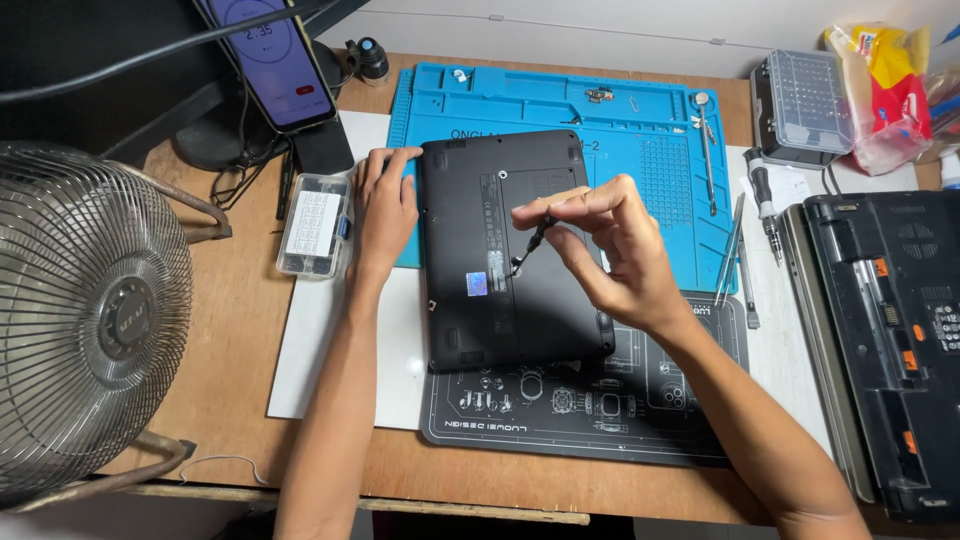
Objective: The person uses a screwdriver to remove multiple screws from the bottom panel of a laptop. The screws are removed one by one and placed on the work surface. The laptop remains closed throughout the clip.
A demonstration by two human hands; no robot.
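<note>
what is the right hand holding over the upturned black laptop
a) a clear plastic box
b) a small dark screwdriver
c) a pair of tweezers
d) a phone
b: the right hand pinches a small dark screwdriver with its tip down on the bottom panel of the black laptop, while the left hand rests on the laptop's left edge.

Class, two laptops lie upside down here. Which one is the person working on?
The small black laptop on the blue mat; both hands touch it. The larger one lies untouched.
</note>
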